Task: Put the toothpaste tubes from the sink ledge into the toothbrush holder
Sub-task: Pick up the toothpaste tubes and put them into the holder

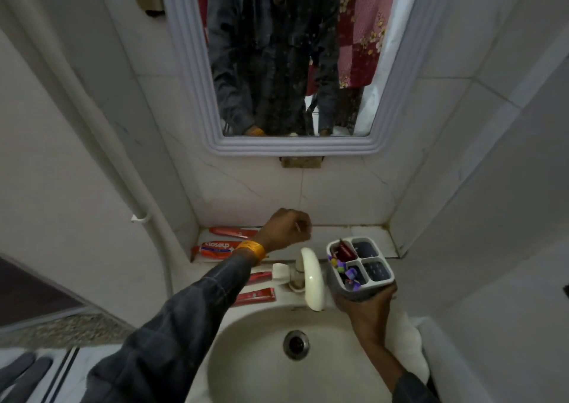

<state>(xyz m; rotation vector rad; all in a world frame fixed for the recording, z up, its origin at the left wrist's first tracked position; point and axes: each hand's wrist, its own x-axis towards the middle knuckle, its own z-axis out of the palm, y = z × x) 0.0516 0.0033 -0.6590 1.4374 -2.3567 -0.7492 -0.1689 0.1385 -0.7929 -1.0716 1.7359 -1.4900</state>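
The right hand (368, 302) grips the white four-compartment plastic toothbrush holder (358, 267) from below, fingers wrapped round its base, holding it just right of the cream curved tap (312, 278) above the round white ceramic sink (246, 356); its far-left compartment holds a red tube and its near-left one purple-ended items, while the two right compartments look dark. The left hand (286, 228), with an orange band (252, 250) at the wrist, hangs loosely curled over the far tiled ledge (338, 233), and I cannot tell whether it holds anything. Four red toothpaste tubes (217, 248) lie on the left: two on the ledge, two nearer on the sink rim beside the tap.
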